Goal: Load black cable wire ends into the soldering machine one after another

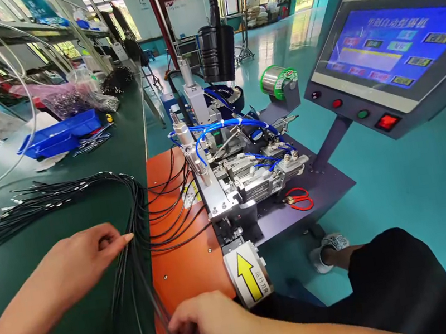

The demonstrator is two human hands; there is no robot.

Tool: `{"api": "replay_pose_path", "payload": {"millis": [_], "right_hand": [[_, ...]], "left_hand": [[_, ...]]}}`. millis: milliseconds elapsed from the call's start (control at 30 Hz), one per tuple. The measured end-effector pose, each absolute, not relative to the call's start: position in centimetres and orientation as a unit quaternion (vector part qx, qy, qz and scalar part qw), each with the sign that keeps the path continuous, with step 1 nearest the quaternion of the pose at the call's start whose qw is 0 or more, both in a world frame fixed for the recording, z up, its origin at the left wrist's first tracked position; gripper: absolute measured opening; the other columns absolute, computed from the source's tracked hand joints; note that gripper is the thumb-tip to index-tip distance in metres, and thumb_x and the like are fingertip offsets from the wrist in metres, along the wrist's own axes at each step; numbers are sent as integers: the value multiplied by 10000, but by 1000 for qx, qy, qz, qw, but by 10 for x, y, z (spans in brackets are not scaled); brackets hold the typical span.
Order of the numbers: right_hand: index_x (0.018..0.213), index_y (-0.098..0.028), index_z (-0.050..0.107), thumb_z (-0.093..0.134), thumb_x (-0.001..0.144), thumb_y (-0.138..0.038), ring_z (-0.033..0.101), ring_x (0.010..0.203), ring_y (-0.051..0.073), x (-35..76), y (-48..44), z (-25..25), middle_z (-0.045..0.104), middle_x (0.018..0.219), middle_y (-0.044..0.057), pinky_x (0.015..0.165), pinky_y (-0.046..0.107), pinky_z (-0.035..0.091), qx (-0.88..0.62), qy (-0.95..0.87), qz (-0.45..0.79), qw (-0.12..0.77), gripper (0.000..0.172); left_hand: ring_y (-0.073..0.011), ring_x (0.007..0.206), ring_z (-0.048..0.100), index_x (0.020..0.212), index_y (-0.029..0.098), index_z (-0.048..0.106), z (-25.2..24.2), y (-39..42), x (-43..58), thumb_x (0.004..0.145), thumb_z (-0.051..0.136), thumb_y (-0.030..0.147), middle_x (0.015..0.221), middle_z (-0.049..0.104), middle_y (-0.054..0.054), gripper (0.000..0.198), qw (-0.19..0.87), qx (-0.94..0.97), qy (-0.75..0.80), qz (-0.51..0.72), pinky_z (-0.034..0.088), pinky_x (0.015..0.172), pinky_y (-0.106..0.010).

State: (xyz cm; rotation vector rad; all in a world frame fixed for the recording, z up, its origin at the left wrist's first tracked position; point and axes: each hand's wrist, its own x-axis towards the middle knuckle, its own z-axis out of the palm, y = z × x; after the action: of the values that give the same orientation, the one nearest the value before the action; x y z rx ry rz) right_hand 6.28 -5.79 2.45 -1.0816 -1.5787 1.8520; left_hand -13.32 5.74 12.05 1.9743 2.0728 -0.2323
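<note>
Left hand [79,260]: thumb and forefinger pinched on black cables [133,218] at bundle's bend. Right hand [214,326]: fingers closed around same cables, nearer body. Cables lie along dark green tabletop [90,209], several crossing orange plate [190,257] toward machine [248,168]. Behind: teal floor [433,184], whiteboard [187,17].

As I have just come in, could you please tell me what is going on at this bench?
Two bare hands are handling a bundle of black cables. The left hand touches the bundle; the right hand holds strands of it nearer the camera. Several of the cables lie across the orange plate, reaching the edge of the machine. To the right, a screen is lit.
</note>
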Motion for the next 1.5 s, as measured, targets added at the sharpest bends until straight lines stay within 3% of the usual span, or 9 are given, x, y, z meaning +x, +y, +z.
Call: {"api": "replay_pose_path", "payload": {"millis": [67,167,333,433,600,800,933,1200,1500], "right_hand": [[832,-193,648,556,808,-218,467,560,75,88,-50,37,541,655,-52,498,155,338,-401,-580,655,270,98],[806,-189,606,531,823,-169,394,565,82,126,-39,56,447,635,-61,504,164,319,-421,-596,627,274,79],[806,-196,633,540,842,-180,375,566,96,159,-39,64,473,620,-55,492,188,294,-447,-642,586,211,101],[766,-201,662,557,869,-254,367,538,98,166,-45,55,464,578,-58,476,199,282,-442,-646,595,180,156],[925,-228,696,560,913,-351,600,762,163,184,-40,40,685,850,-2,694,238,462,-514,-575,563,296,184],[982,-219,641,630,895,-359,604,798,161,185,-25,22,657,873,5,719,254,496,-524,-531,553,371,165],[1179,-199,554,695,847,-370,621,861,165,182,-22,7,654,1002,51,793,279,531,-520,-449,582,435,399],[1148,-224,611,677,828,-495,652,903,204,191,-30,4,674,1024,61,782,292,544,-627,-488,462,394,425],[1126,-261,618,663,844,-548,652,934,208,195,-35,-7,681,1022,34,824,292,530,-617,-491,505,350,405]], "left_hand": [[-149,774,597,965,218,630,125,40,-111,881,531,547,821,664,53,354,154,783,602,30,429,700,-193],[-189,977,598,1113,242,619,119,17,-72,918,553,442,1101,662,-19,287,338,821,455,68,454,866,-243],[-139,843,597,1018,247,649,98,11,-46,881,679,325,938,663,14,160,437,812,386,23,443,728,-207],[-115,835,581,910,241,667,96,13,-51,919,634,248,905,642,26,35,420,837,350,7,419,717,-191],[-124,842,551,933,219,628,97,11,-40,973,504,183,929,608,2,135,368,849,378,34,417,725,-209],[-138,844,563,985,196,622,72,14,-6,921,603,200,919,621,-5,66,380,817,417,115,431,733,-230],[-143,872,570,958,184,653,50,16,0,904,597,137,928,633,-22,91,383,794,435,183,436,758,-234],[-147,781,556,895,169,639,17,3,0,930,549,195,841,596,-35,100,311,780,451,304,420,684,-253],[-154,720,526,823,176,574,6,2,-1,896,536,170,812,552,-31,83,235,798,464,305,397,621,-266]]}}
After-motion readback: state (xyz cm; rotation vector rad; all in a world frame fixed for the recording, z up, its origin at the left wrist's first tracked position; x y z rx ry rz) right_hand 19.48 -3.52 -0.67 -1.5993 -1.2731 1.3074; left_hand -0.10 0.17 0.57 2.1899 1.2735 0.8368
